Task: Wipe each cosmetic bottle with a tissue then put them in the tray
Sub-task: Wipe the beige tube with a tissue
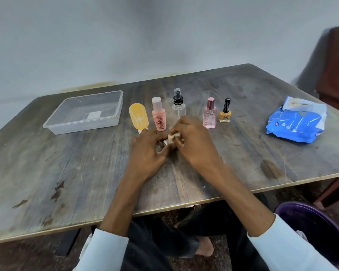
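The person's left hand (pixel 148 151) and right hand (pixel 192 140) meet over the middle of the wooden surface (pixel 67 173). Both hands curl their fingers around a small white tissue (pixel 171 138), and a small thing is hidden inside it.

Behind the hands, bottles stand in a row: a flat yellow bottle (pixel 138 116), a pink bottle (pixel 159 115), a clear spray bottle (pixel 178 103), a pink perfume bottle (pixel 210 114) and a yellow nail polish bottle (pixel 225 111). All stand on the surface, not in the tray.

The clear plastic tray (pixel 82 126) sits to the left of the row. A blue tissue pack (pixel 296 124) lies far to the right. A purple bin (pixel 311 227) stands on the floor by the person's right side.
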